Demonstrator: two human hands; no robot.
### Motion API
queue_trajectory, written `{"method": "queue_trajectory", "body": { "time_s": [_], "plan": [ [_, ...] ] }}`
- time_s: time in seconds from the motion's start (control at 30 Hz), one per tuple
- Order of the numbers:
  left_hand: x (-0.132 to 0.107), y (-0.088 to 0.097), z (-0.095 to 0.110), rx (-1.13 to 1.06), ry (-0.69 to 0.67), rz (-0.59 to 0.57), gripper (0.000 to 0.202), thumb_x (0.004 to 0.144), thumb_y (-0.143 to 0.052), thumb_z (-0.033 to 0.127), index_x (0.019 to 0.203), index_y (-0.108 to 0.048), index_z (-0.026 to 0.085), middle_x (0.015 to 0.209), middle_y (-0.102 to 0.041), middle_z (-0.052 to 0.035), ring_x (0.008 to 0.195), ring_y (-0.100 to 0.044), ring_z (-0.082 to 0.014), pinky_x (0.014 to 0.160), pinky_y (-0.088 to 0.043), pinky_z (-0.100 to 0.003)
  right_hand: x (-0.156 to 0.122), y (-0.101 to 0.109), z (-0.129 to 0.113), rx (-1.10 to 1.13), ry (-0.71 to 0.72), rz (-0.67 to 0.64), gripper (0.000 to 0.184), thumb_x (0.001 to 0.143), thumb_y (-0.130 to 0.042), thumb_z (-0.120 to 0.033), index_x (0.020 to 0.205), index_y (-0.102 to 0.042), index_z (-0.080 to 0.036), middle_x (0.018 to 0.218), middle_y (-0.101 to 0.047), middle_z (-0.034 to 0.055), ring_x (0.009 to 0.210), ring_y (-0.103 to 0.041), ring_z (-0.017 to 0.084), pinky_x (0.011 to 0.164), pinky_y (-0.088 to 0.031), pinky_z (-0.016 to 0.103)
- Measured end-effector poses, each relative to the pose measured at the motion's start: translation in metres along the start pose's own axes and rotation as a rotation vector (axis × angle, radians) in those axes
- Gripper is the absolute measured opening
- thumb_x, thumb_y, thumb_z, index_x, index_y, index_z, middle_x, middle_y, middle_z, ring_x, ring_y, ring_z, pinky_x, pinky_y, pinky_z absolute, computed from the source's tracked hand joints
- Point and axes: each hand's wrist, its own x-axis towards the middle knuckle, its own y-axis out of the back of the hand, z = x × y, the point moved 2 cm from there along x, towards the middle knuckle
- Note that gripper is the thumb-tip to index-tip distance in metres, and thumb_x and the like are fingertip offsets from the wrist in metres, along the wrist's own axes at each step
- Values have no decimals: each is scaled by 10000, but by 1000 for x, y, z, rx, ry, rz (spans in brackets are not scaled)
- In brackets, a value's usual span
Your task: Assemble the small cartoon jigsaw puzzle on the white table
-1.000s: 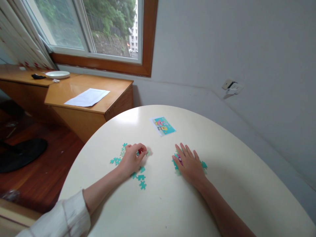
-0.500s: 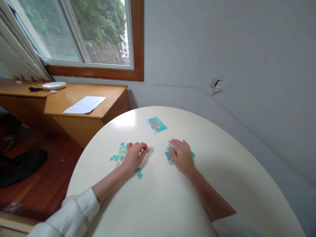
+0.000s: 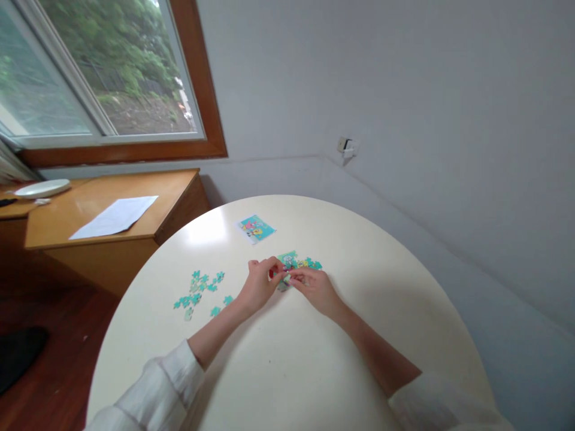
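Observation:
My left hand (image 3: 260, 286) pinches a small puzzle piece (image 3: 286, 278) between thumb and index finger. From the other side my right hand (image 3: 318, 291) closes its thumb and fingertips on the same spot, so the two hands nearly touch. Just beneath and beyond the fingers lies a partly joined jigsaw puzzle (image 3: 287, 257), teal with colourful cartoon parts; the hands hide much of it. Loose teal and pale green puzzle pieces (image 3: 196, 287) are scattered to the left. A couple more pieces (image 3: 215, 311) rest beside my left forearm.
A cartoon picture card (image 3: 256, 228) lies toward the far side of the round white table (image 3: 287, 371). Behind on the left, a wooden desk (image 3: 175, 197) bears a paper sheet (image 3: 117, 216) and a white plate (image 3: 42, 189). A socket (image 3: 348, 147) is on the wall.
My left hand has moved right with its piece to the joined puzzle. The right hand has come off the top of the puzzle and pinches beside the left. The view has turned right.

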Motion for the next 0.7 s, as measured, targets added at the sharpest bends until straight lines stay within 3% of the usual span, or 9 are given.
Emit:
{"method": "queue_trajectory", "body": {
  "time_s": [0.17, 0.33, 0.43, 0.5, 0.6, 0.7],
  "plan": [
    [5, -10, -1, -58, -19, 22, 82, 772, -566, 198, 706, -526, 168, 656, -601, 48, 624, -527, -105, 794, -331, -323, 4, 2, 2, 169, -130, 36, 249, 607, -694, -397, 719, -628, -184, 685, -655, 17, 655, -615, 155, 655, -510, 303],
    [11, -18, -7, -77, -36, 8, 90, 775, -563, 209, 700, -534, 168, 610, -588, 49, 593, -531, -107, 749, -375, -308, 4, 2, 0, 192, -138, 51, 271, 604, -695, -339, 823, -647, -187, 695, -654, 12, 655, -621, 144, 680, -516, 295],
    [9, -23, -10, -34, -60, 29, 96, 806, -524, 221, 723, -537, 175, 644, -618, 32, 615, -557, -123, 743, -406, -327, 6, 12, 1, 137, -119, 46, 266, 615, -684, -338, 833, -670, -185, 721, -667, 32, 653, -627, 155, 667, -519, 296],
    [5, -27, -12, 40, -169, 64, 112, 846, -455, 221, 793, -546, 182, 732, -655, 4, 678, -580, -138, 797, -417, -364, 8, 27, 2, 64, -111, 125, 233, 616, -676, -352, 770, -678, -177, 723, -676, 49, 651, -629, 166, 644, -517, 295],
    [-7, -34, -9, 203, -442, 80, 205, 886, -363, 202, 968, -549, 176, 893, -675, -50, 826, -603, -164, 944, -363, -438, 12, 53, 7, -48, -171, 325, 279, 598, -672, -399, 750, -670, -165, 641, -673, 46, 561, -612, 161, 554, -500, 281],
    [-16, -41, -4, 369, -510, 85, 289, 901, -341, 238, 1090, -530, 129, 1065, -635, -117, 1021, -563, -206, 1012, -315, -455, 15, 65, 11, -99, -234, 358, 313, 579, -683, -434, 716, -656, -155, 575, -654, 31, 496, -585, 145, 505, -475, 268]
  ]
}}
